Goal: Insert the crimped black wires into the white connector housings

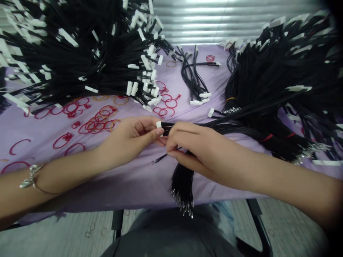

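Note:
Between the fingers of my left hand [136,137] is a white connector [159,125] with black wires running out of it to the right. My right hand [191,144] is closed close beside it, pinching a thin black wire [160,158] whose metal-tipped end pokes out to the left. Part of the wire between the two hands is hidden by my fingers. Beneath my right hand, a bundle of black wires [183,175] hangs over the front edge of the cloth, with bare metal terminals at its lower end.
A large heap of black cables with white connectors [88,60] lies at the left. Another heap [268,78] fills the right side. Red rubber bands [96,123] are scattered on the purple cloth [128,185]. A small group of cables [194,76] lies at the back middle.

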Motion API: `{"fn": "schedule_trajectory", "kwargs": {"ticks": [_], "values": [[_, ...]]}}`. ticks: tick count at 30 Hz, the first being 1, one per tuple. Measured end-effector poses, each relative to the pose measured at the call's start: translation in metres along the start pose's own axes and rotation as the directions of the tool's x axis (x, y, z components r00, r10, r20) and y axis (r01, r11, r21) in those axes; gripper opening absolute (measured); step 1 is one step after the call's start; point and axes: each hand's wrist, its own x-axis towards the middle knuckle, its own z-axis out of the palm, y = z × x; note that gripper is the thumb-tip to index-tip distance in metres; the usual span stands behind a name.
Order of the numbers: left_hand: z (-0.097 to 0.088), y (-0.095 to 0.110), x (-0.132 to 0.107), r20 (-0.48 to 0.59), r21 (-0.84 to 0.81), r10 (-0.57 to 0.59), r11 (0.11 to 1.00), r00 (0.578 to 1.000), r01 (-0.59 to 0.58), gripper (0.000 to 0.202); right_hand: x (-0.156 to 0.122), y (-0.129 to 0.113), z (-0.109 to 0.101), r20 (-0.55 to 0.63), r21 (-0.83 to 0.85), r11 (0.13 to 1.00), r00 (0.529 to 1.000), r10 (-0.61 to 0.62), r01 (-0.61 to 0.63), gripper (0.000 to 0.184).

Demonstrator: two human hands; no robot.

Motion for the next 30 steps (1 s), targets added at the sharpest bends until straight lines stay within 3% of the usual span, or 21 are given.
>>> {"fn": "schedule_trajectory", "kwargs": {"ticks": [3, 9, 14, 20, 25, 30], "values": [[0.002, -0.004, 0.002, 0.004, -0.06, -0.036, 0.998, 0.999, 0.036, 0.013, 0.005, -0.001, 0.002, -0.052, -0.054, 0.994, 0.994, 0.094, -0.097, 0.014], [-0.001, -0.015, 0.001, 0.076, -0.325, -0.116, 0.936, 0.99, 0.134, 0.013, 0.004, 0.005, -0.006, -0.127, 0.048, 0.952, 0.943, 0.306, -0.302, 0.013], [-0.006, -0.018, 0.0, 0.133, -0.371, -0.147, 0.91, 0.98, 0.187, 0.015, 0.002, 0.008, -0.012, -0.113, 0.028, 0.919, 0.912, 0.395, -0.394, 0.014], [-0.008, -0.019, 0.002, 0.169, -0.294, -0.138, 0.938, 0.976, 0.184, 0.013, 0.003, 0.012, -0.01, -0.107, 0.001, 0.916, 0.911, 0.399, -0.401, 0.013], [-0.006, -0.014, 0.002, 0.136, -0.176, -0.173, 0.965, 0.975, 0.196, 0.012, 0.003, 0.012, -0.011, -0.094, 0.003, 0.919, 0.915, 0.392, -0.394, 0.015], [-0.003, -0.01, 0.003, 0.12, -0.163, -0.181, 0.966, 0.976, 0.199, 0.012, 0.002, 0.008, -0.01, -0.112, -0.09, 0.928, 0.929, 0.352, -0.362, 0.014]]}}
